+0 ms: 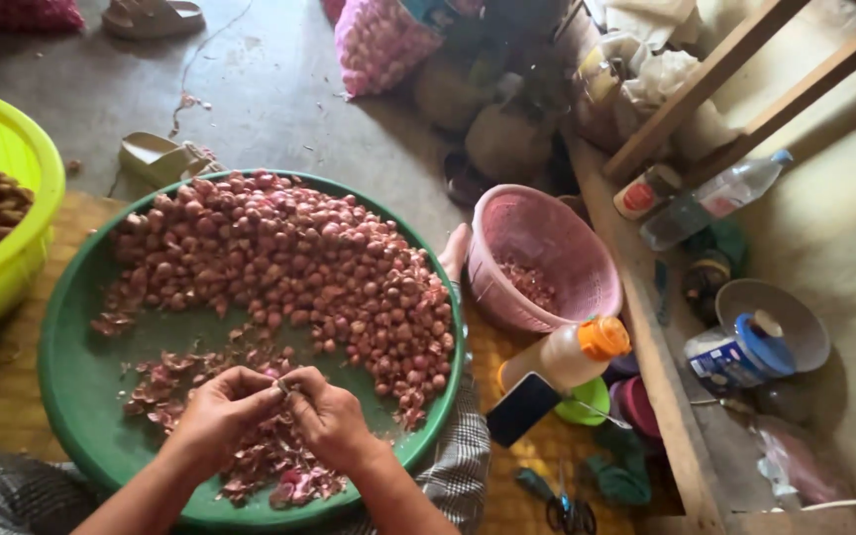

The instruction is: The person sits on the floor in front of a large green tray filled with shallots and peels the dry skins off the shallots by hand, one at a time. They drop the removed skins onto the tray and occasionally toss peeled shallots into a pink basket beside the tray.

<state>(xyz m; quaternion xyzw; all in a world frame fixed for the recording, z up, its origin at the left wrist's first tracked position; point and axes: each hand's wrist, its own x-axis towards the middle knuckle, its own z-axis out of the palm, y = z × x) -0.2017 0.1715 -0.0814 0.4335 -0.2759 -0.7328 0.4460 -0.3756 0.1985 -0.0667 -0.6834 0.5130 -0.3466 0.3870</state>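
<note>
A large green tray [76, 381] rests across my lap, heaped with small reddish shallots [299, 263] at its far side. Loose pink peelings [269, 461] lie at its near side. My left hand [218, 411] and my right hand [327, 416] meet over the peelings, fingertips pinched together on one small shallot [277, 386] between them. A pink basket [542, 260] with a few peeled pieces stands tilted just right of the tray.
A yellow-green bowl [14, 193] of brown bulbs sits at the left. A plastic bottle with an orange cap [567, 355], a dark phone [522, 408], scissors [567, 513], a wooden beam [646, 347], bottles and sacks crowd the right and back. Sandals lie on the concrete floor.
</note>
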